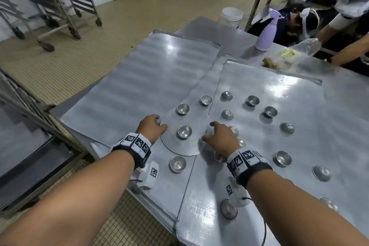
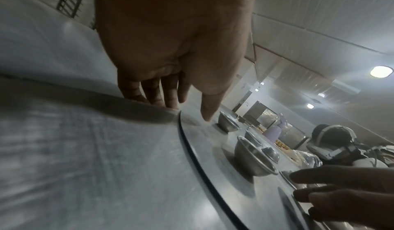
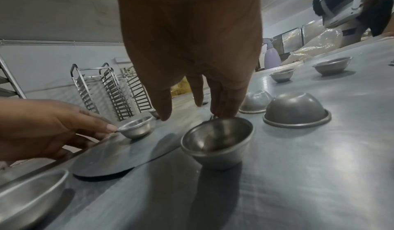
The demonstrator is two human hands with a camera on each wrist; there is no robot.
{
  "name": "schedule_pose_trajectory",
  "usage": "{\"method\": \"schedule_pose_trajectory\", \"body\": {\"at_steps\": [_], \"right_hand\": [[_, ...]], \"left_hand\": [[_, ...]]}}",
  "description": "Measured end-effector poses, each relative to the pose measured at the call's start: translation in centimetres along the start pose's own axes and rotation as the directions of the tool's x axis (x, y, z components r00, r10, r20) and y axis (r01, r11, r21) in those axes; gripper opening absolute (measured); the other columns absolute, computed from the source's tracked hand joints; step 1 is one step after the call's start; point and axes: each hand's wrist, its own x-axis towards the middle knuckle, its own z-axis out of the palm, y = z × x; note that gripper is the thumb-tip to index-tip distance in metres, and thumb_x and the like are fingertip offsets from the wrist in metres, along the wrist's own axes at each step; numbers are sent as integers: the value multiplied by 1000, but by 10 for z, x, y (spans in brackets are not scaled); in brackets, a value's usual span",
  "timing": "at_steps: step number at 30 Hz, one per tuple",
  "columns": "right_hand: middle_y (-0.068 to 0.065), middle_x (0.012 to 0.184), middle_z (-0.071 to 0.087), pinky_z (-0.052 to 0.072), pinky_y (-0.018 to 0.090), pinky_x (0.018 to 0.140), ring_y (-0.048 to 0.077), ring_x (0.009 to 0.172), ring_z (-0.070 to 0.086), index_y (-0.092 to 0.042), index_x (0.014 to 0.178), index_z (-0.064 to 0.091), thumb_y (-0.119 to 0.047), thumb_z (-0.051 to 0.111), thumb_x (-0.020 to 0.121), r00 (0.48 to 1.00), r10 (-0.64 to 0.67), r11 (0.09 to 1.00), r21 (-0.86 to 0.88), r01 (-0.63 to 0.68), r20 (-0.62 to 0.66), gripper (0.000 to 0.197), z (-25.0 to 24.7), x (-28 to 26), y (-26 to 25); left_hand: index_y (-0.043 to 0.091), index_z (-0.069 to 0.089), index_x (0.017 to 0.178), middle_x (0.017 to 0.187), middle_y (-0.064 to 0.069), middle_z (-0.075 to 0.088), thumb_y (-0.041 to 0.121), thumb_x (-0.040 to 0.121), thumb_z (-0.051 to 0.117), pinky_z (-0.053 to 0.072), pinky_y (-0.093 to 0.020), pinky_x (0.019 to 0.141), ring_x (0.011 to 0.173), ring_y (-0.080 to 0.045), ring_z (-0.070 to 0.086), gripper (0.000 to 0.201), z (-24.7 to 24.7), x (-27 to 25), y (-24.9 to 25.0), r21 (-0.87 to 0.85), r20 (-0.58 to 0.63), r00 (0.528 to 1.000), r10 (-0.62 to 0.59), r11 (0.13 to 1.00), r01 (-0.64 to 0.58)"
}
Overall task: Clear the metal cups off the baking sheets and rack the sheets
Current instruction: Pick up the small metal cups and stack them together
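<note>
Several small metal cups, some upright like cup (image 1: 184, 131) and some upside down like cup (image 1: 227, 115), stand on the right baking sheet (image 1: 289, 90) and on a middle sheet (image 1: 189, 147) tucked under it. The left sheet (image 1: 139, 70) is bare. My left hand (image 1: 153, 126) has its fingers (image 2: 166, 99) down at the middle sheet's edge and its thumb on top, close beside a cup (image 2: 228, 122). My right hand (image 1: 217, 136) hangs with straight fingers (image 3: 224, 102) just behind an upright cup (image 3: 217, 137), gripping nothing.
Empty wheeled sheet racks (image 1: 65, 0) stand across the floor at the far left, and another rack (image 1: 24, 106) is close on my left. A lilac spray bottle (image 1: 265, 34) and a plastic bag (image 1: 295, 52) sit at the table's far side, where another person (image 1: 343, 32) leans in.
</note>
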Motion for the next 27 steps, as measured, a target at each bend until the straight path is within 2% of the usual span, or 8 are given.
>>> {"method": "schedule_pose_trajectory", "body": {"at_steps": [3,6,8,14,16,20,24,27], "right_hand": [[10,130,59,48,39,97,29,118,57,-18,144,45,-42,68,81,1000,-21,1000,4,21,-10,71,3,5,2],[11,134,56,46,38,100,29,121,55,-17,144,46,-41,69,82,999,-32,999,10,32,-20,71,7,8,6],[10,134,57,46,39,101,28,121,55,-17,144,46,-42,69,82,999,-38,999,22,39,-25,71,7,8,7],[10,130,59,47,40,99,29,118,56,-18,144,45,-45,66,84,998,-62,998,10,62,1,69,4,4,1],[11,132,57,45,40,101,30,120,54,-20,145,44,-47,67,85,997,-79,996,45,79,-2,69,4,0,-4],[6,137,53,43,40,103,26,127,49,-29,144,45,-54,70,81,967,-243,958,141,251,-70,72,4,-13,-31],[-1,141,50,45,37,101,21,125,52,-36,146,42,-55,72,79,914,-405,914,44,404,16,76,16,-19,-59],[-1,135,54,44,31,94,22,120,55,-34,144,46,-48,68,85,899,-435,899,-32,437,44,64,28,-19,-69]], "left_hand": [[5,55,139,133,-13,62,24,86,77,46,-32,101,120,-29,61,61,5,9,3,-31,27,999,-21,999,22],[12,69,99,99,-7,72,17,84,77,52,-35,92,102,-31,69,17,7,13,1,-40,34,999,-5,999,6],[18,63,80,84,-1,68,18,83,79,53,-38,89,94,-30,69,16,5,16,-2,-44,34,999,9,999,-8],[13,63,92,92,-12,72,28,74,84,58,-49,90,88,-32,70,31,-12,19,-10,-214,57,998,-33,976,45],[10,61,97,94,-16,72,29,71,82,59,-52,83,75,-33,68,39,-17,19,-17,-295,93,995,-45,953,70],[6,57,103,86,-20,66,18,85,77,46,-39,62,56,-24,53,30,-23,7,-23,-337,103,994,-43,939,76],[9,62,106,90,-16,72,18,86,77,54,-39,64,64,-27,65,26,-26,-6,-29,-377,63,998,-21,925,43],[10,64,107,93,-21,73,14,89,74,50,-33,53,63,-29,65,21,-30,-14,-27,-401,62,998,-5,916,30]]}}
